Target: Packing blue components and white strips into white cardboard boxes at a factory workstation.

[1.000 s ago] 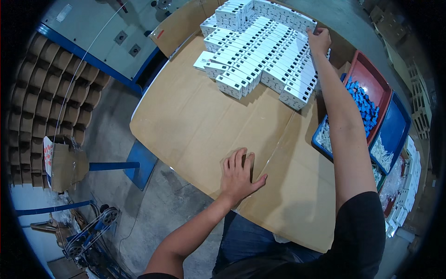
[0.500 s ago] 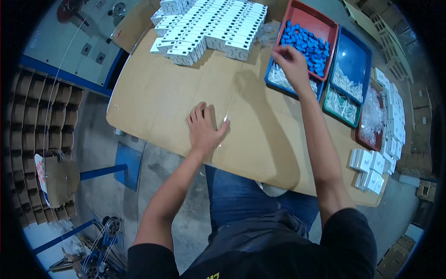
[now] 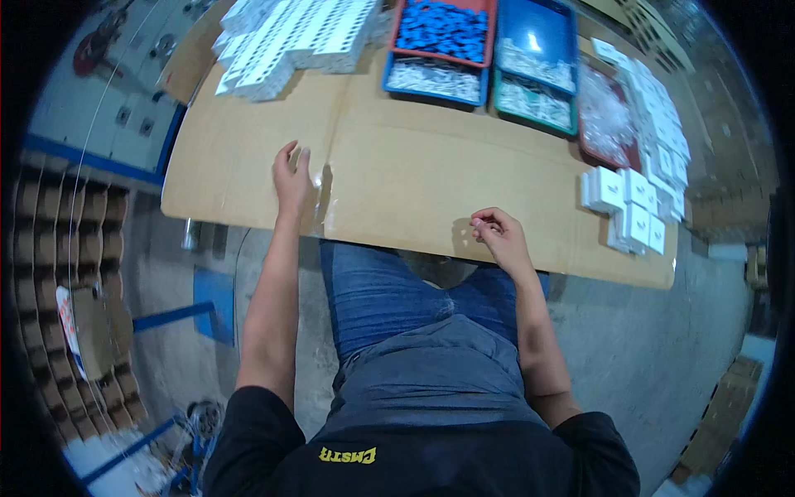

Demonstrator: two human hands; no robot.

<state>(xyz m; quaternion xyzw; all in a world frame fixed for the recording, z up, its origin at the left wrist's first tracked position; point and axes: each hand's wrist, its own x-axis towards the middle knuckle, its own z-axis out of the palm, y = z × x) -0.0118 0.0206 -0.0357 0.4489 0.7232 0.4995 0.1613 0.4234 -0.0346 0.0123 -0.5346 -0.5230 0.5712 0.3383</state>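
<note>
My left hand [image 3: 292, 178] is over the cardboard-covered tabletop [image 3: 397, 186], left of a taped seam. Its thumb and fingers are apart, with nothing seen between them. Near the front edge, my right hand [image 3: 501, 238] has its fingers curled and the fingertips pinched together. Whatever they may hold is too small to make out. Beyond the hands, a red tray [image 3: 490, 33] holds small blue parts [image 3: 439, 31]. It overlaps a blue tray [image 3: 439, 100] of small white pieces [image 3: 435, 78].
At the far left are rows of white boxes [image 3: 302, 37]. Another blue tray [image 3: 530, 29] sits over a green tray [image 3: 534, 123], both with white pieces. A dark red tray [image 3: 609, 159] of clear plastic bags [image 3: 604, 116] and stacked small white boxes [image 3: 633, 211] line the right.
My right hand has come back from the red tray to the front of the table. My left hand has lifted off the tabletop. The view has shifted, moving the trays left and up.
</note>
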